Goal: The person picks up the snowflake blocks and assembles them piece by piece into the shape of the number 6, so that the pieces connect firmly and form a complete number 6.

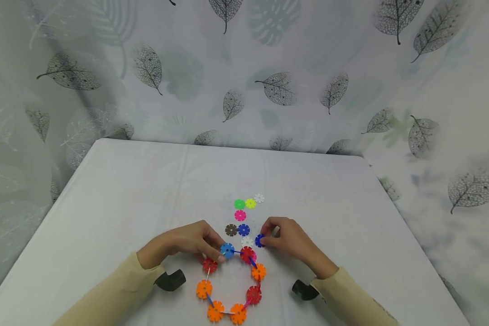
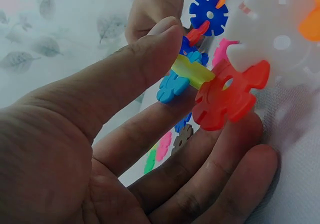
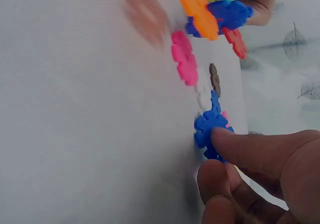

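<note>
A closed ring of notched plastic snowflake discs, mostly orange and red, lies on the white table; one orange disc sits at its left. My left hand pinches the ring's light blue disc at the top left. In the left wrist view a yellow disc and a red disc join on near the thumb. My right hand, right of the ring's top, holds a dark blue disc between thumb and fingers. This disc is apart from the ring.
Beyond the ring lie loose discs: a brown disc, a blue disc, a pink disc, a green disc, a yellow disc and white ones. A leaf-patterned curtain hangs behind the table.
</note>
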Action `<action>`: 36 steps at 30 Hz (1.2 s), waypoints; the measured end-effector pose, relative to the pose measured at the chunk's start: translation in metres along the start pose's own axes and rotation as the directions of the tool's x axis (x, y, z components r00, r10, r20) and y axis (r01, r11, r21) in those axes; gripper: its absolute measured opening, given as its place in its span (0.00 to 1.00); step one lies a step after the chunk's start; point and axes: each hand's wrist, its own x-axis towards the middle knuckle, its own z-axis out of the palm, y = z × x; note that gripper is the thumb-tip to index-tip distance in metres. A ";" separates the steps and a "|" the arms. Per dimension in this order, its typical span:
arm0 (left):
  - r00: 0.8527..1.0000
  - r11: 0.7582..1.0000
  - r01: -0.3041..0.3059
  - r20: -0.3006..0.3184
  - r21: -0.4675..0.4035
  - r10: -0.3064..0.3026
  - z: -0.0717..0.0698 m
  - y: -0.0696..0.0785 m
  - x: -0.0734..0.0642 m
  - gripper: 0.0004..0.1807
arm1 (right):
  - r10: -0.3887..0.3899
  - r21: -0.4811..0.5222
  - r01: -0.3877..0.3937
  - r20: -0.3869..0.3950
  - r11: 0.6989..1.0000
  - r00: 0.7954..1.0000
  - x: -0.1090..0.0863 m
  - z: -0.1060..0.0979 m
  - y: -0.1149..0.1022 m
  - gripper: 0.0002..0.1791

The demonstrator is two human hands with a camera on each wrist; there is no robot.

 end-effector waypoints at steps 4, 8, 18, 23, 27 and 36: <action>0.999 1.000 -0.002 -0.035 0.012 0.002 0.000 -0.002 0.002 0.15 | 0.008 0.085 -0.007 -0.011 0.996 1.000 0.005 -0.001 -0.003 0.08; 0.998 1.000 -0.001 -0.059 -0.006 0.001 0.000 -0.002 0.004 0.19 | -0.030 0.161 0.029 0.002 0.987 1.000 0.008 0.000 -0.009 0.11; 0.996 0.998 -0.032 -0.089 -0.050 0.027 0.002 -0.001 0.004 0.21 | -0.104 0.243 0.084 0.067 0.966 0.992 0.008 0.004 -0.023 0.12; 0.994 0.997 -0.037 -0.101 -0.066 0.030 0.004 -0.002 0.004 0.21 | -0.084 0.246 0.058 0.098 0.967 0.992 0.008 0.005 -0.028 0.14; 0.994 0.997 -0.046 -0.106 -0.068 0.038 0.004 -0.004 0.005 0.21 | -0.076 0.262 0.041 0.125 0.964 0.989 0.009 0.004 -0.033 0.14; 0.993 0.995 -0.056 -0.109 -0.079 0.048 0.005 -0.005 0.005 0.21 | -0.056 0.254 0.002 0.205 0.967 0.977 0.009 0.000 -0.035 0.20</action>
